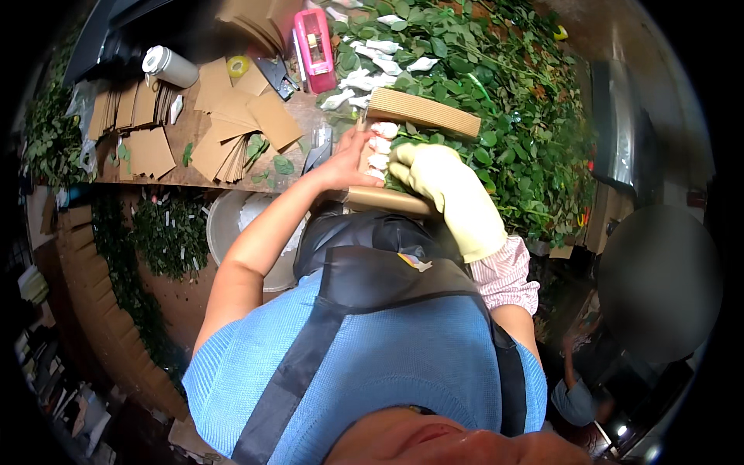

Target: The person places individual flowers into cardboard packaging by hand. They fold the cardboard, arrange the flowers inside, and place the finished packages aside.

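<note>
Pale pink rose heads lie in a row, their leafy green stems running to the right. A sheet of corrugated cardboard stands folded up beyond them, and its near flap rises on my side. My bare left hand rests with thumb and fingers spread around the left side of the row. Over the stems, just right of the heads, is my right hand in a pale yellow rubber glove, fingers bent; whether they grip a stem cannot be told.
Leafy rose stems, some with white-wrapped heads, pile up behind and to the right. A pink tape dispenser, a stapler, cardboard pieces and a white bottle are on the wooden table. A pale tub stands below its edge.
</note>
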`<action>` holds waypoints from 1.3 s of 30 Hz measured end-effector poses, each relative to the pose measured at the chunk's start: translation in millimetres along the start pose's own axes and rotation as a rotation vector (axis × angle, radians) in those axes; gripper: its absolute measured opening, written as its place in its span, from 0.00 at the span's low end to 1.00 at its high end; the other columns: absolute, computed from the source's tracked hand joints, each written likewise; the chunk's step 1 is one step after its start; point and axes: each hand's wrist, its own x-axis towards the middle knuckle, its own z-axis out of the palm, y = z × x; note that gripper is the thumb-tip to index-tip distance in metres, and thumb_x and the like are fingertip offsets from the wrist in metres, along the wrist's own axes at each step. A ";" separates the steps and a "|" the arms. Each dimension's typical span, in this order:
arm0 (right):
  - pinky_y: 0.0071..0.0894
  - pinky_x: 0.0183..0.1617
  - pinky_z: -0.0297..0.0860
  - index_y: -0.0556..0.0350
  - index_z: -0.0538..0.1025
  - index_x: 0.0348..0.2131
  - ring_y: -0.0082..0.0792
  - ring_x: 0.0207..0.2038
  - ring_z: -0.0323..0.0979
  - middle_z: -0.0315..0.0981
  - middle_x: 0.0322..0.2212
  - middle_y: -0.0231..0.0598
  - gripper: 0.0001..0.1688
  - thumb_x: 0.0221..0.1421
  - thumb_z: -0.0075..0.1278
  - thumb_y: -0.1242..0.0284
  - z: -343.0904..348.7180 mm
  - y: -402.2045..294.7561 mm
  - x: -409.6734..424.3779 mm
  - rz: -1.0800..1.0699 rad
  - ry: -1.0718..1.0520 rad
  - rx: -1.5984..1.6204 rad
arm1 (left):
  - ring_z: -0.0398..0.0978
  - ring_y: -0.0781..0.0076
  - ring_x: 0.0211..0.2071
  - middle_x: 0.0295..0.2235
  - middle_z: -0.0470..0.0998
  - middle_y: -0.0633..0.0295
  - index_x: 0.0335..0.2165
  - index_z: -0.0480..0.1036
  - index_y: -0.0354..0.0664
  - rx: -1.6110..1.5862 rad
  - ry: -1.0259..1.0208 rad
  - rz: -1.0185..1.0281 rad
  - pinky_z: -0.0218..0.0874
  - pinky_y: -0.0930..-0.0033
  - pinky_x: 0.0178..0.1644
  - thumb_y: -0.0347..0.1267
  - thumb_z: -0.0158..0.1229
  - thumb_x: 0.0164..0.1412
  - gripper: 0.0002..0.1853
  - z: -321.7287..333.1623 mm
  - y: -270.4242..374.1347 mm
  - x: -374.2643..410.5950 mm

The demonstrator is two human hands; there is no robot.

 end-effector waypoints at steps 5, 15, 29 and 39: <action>0.51 0.46 0.75 0.49 0.81 0.40 0.50 0.39 0.83 0.84 0.32 0.46 0.14 0.61 0.56 0.61 15.0 -7.0 9.3 0.022 -0.030 -0.086 | 0.41 0.29 0.72 0.68 0.43 0.28 0.70 0.44 0.36 0.001 0.035 0.015 0.40 0.47 0.75 0.51 0.80 0.43 0.69 -1.0 -2.6 0.5; 0.52 0.48 0.74 0.43 0.80 0.46 0.51 0.41 0.82 0.84 0.36 0.46 0.19 0.66 0.50 0.53 32.6 -8.5 17.1 -0.007 -0.099 -0.207 | 0.51 0.42 0.69 0.64 0.52 0.36 0.67 0.50 0.27 -0.012 0.024 -0.011 0.47 0.54 0.73 0.51 0.78 0.46 0.64 -6.9 -2.2 6.7; 0.52 0.45 0.75 0.45 0.77 0.40 0.52 0.38 0.82 0.84 0.34 0.44 0.17 0.68 0.49 0.53 37.7 6.0 26.0 0.032 0.080 -0.135 | 0.59 0.46 0.65 0.61 0.60 0.43 0.62 0.64 0.42 -0.107 0.275 0.109 0.50 0.56 0.71 0.43 0.75 0.54 0.43 13.8 -8.1 1.7; 0.51 0.48 0.76 0.43 0.68 0.64 0.48 0.41 0.83 0.84 0.39 0.48 0.29 0.72 0.39 0.53 29.5 -4.8 9.4 0.327 0.034 -0.107 | 0.70 0.60 0.56 0.61 0.62 0.50 0.44 0.83 0.46 -0.273 0.396 0.011 0.65 0.62 0.61 0.37 0.75 0.55 0.18 28.0 -15.2 23.1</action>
